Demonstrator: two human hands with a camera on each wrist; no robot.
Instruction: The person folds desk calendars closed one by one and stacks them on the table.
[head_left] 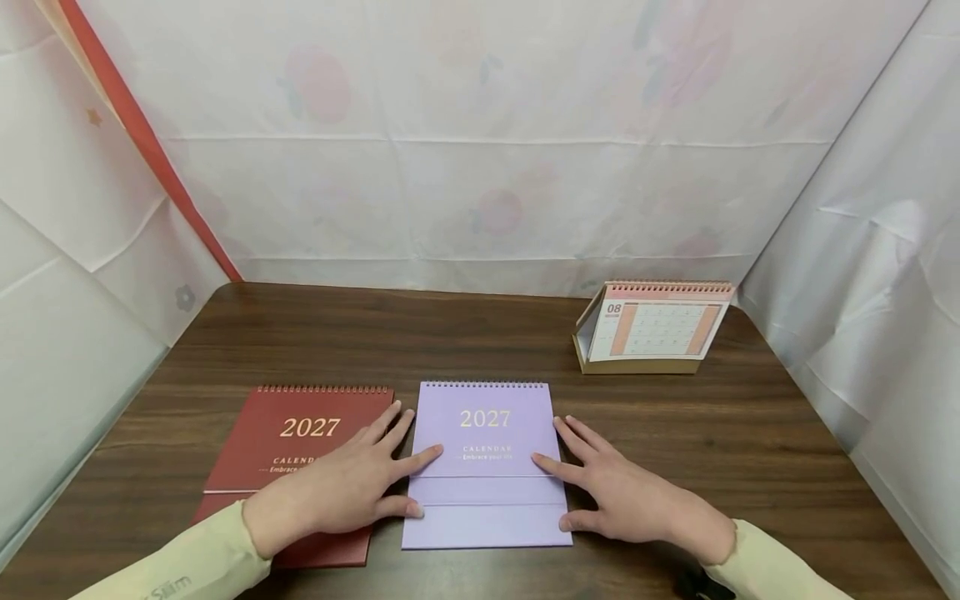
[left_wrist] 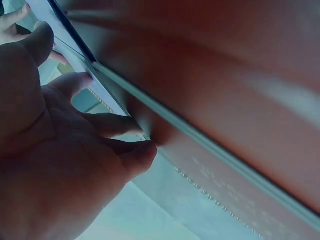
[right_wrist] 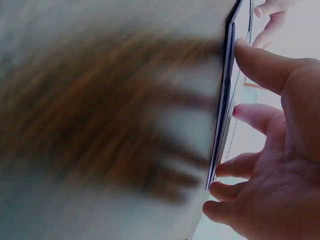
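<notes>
Two outspread hands (head_left: 337, 487) (head_left: 633, 496) touch the purple calendar (head_left: 487, 475) marked "2027 CALENDAR"; a standing calendar (head_left: 662, 329) reads "08".

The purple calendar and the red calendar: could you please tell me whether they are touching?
Apart. The head view shows a strip of brown tabletop between the purple calendar and the red calendar, both above and below the left hand.

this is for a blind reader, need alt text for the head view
A left hand and right hand, fingers spread, touch opposite sides of a lilac 2027 calendar lying on a dark wooden table. The left hand hides part of a red 2027 calendar; a tent-style desk calendar stands back right.
</notes>
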